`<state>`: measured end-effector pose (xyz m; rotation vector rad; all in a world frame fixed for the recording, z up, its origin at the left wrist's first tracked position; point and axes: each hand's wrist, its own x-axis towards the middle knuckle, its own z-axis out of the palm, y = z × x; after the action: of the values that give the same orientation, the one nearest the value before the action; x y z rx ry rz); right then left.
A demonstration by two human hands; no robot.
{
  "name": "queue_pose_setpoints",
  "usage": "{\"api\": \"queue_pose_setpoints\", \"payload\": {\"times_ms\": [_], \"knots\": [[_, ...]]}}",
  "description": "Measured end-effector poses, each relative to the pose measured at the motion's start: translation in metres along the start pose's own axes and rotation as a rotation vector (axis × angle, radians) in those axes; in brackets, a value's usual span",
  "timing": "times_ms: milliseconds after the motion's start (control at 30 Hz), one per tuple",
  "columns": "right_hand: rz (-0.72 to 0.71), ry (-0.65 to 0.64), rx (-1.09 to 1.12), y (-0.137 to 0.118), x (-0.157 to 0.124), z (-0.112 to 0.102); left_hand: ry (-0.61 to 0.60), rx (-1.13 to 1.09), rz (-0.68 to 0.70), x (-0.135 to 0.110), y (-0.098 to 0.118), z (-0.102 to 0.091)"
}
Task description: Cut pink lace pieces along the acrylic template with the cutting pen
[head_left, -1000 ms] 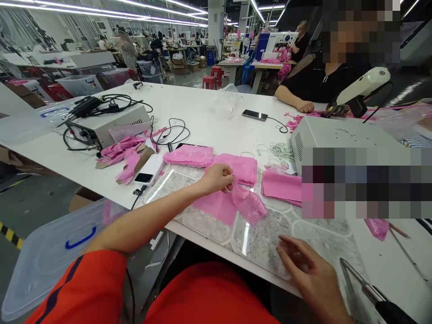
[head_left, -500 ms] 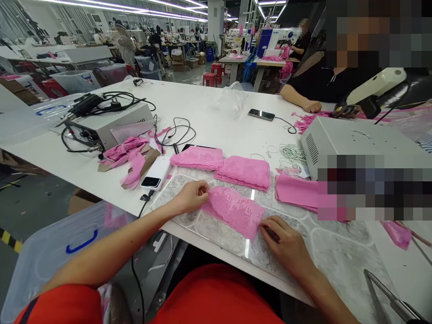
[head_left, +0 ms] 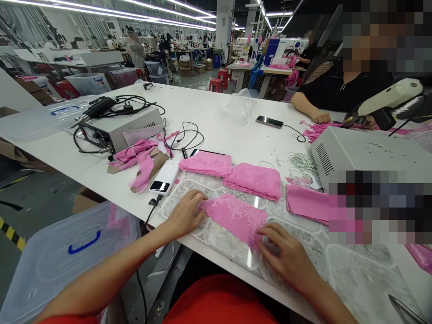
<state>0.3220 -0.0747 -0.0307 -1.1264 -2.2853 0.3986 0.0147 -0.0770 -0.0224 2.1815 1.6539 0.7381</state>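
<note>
A pink lace piece (head_left: 238, 218) lies over the grey marbled mat (head_left: 222, 245) before me, its scalloped edge towards me. My left hand (head_left: 187, 213) is closed at its left corner, fingers bent over the edge. At the right end, my right hand (head_left: 286, 254) pinches the lace edge between thumb and fingers, the fingertips partly hidden. Just beyond are two folded stacks of pink lace, the left stack (head_left: 205, 163) and the right stack (head_left: 253, 180). Smooth pink fabric pieces (head_left: 307, 203) lie further right, partly covered by a blurred patch.
A white power bank (head_left: 165, 177) and pink scraps (head_left: 135, 155) lie left, by a grey box (head_left: 135, 128) with cables. Another grey box (head_left: 367, 146) stands right. A phone (head_left: 269, 121) lies further back. A co-worker's hand (head_left: 320, 118) rests by pink strips. Metal tool tip (head_left: 401, 308) at lower right.
The view has shifted, so the table sits lower and further right. My left hand has moved slightly down beside the lace corner, and the lace lies flatter between my hands.
</note>
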Motion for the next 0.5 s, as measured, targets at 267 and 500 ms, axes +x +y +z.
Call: {"api": "queue_pose_setpoints", "payload": {"times_ms": [267, 500], "knots": [[-0.019, -0.109, 0.09, 0.003, -0.002, 0.011, -0.138, -0.026, 0.175, 0.005, -0.019, -0.013], [0.229, -0.284, 0.369, 0.018, 0.088, -0.03, -0.135, -0.047, 0.141, 0.075, -0.026, -0.045]]}}
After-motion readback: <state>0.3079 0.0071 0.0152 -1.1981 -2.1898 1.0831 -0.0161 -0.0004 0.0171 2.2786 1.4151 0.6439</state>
